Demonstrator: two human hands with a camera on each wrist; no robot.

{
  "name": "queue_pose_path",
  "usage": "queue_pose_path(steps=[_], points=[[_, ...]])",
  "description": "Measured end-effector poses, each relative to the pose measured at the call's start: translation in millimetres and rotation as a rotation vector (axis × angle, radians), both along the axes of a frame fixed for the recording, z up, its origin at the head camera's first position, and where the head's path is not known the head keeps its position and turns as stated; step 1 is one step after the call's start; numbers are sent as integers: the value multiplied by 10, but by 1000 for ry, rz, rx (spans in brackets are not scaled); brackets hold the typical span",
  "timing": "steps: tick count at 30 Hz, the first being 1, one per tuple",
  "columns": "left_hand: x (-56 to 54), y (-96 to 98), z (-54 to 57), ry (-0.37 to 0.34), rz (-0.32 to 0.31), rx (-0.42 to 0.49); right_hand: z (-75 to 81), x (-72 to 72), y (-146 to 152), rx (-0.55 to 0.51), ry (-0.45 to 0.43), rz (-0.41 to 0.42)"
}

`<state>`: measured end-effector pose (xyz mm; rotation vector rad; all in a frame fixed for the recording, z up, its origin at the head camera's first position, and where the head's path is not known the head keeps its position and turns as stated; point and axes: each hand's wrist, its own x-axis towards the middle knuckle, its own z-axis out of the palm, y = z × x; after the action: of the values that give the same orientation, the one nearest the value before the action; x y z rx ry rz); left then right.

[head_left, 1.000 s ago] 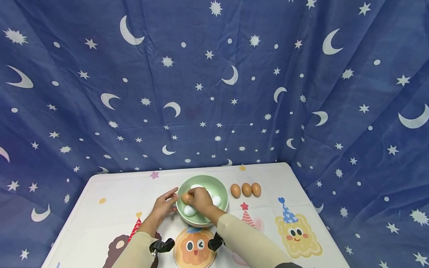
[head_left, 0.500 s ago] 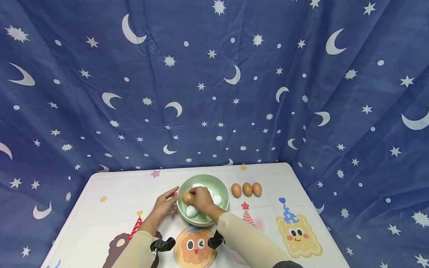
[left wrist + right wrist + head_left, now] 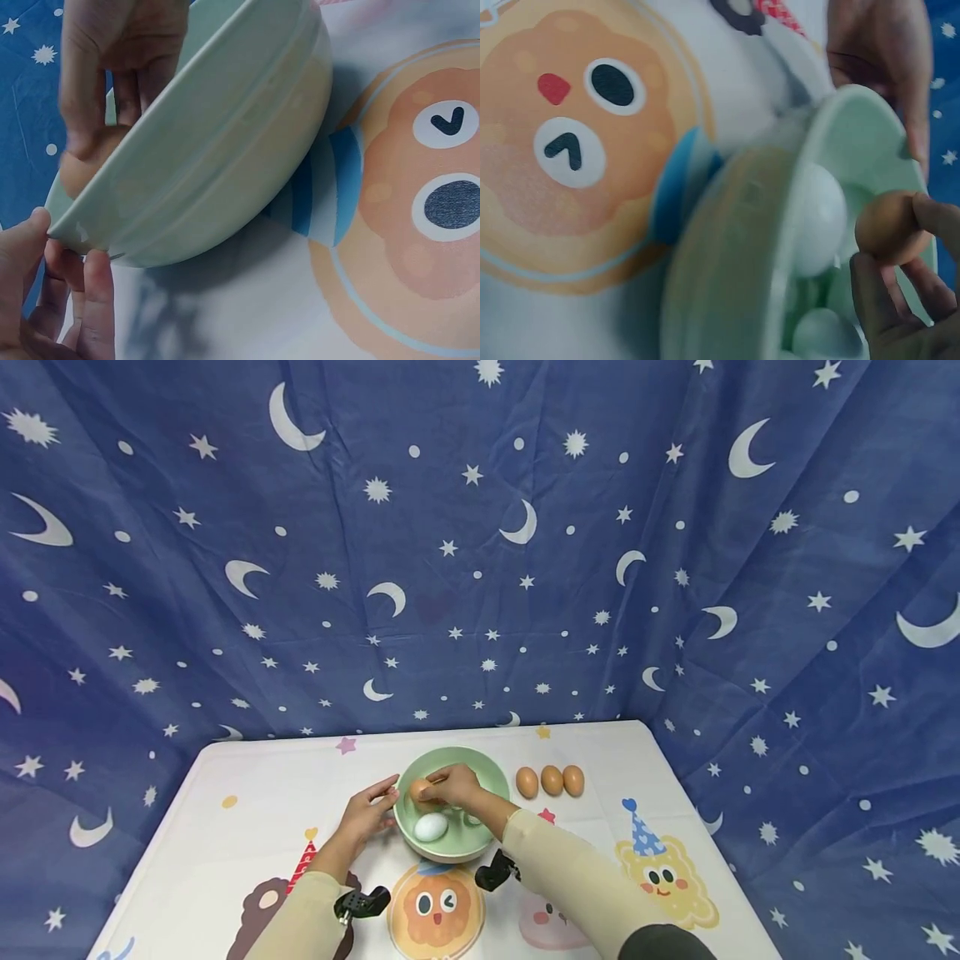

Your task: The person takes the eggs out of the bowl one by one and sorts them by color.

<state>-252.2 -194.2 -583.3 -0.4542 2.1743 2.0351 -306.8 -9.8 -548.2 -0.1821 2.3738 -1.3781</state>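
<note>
A light green bowl (image 3: 491, 772) stands on the table, with a white egg (image 3: 431, 827) near its front. In the right wrist view, white eggs (image 3: 821, 221) lie inside it. My right hand (image 3: 456, 787) reaches into the bowl and pinches a brown egg (image 3: 889, 227) between thumb and fingers, near the left wall. At the bowl's left side, my left hand (image 3: 365, 814) has its fingertips against the rim and outer wall. In the left wrist view, the left fingers (image 3: 97, 300) touch the outside of the bowl, and the brown egg (image 3: 79, 169) shows partly behind the rim.
To the right of the bowl, three brown eggs (image 3: 551, 782) lie in a row on the white patterned tablecloth (image 3: 277, 785). A blue curtain (image 3: 450, 527) with moons and stars hangs behind the table.
My right hand has shifted slightly up and right inside the bowl, with the brown egg tilted more upright. More of the front white egg shows. The left hand stays at the rim.
</note>
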Motion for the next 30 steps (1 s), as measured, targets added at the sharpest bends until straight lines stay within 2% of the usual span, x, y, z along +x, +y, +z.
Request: queue_pose_path(steps=[4, 8, 12, 20, 24, 30], points=[[-9, 4, -5, 6, 2, -10, 66, -92, 112, -206, -212, -39], [-23, 2, -9, 4, 13, -12, 149, -193, 242, -270, -334, -38], [-40, 1, -25, -3, 12, -11, 258, -244, 383, -316, -428, -87], [-27, 17, -34, -10, 14, -9, 362, -261, 746, -364, -473, -127], [-8, 18, -25, -15, 14, -22, 416, -287, 942, -342, -468, -138], [-1, 29, -10, -15, 8, -20, 485, -408, 1304, -304, -462, -175]])
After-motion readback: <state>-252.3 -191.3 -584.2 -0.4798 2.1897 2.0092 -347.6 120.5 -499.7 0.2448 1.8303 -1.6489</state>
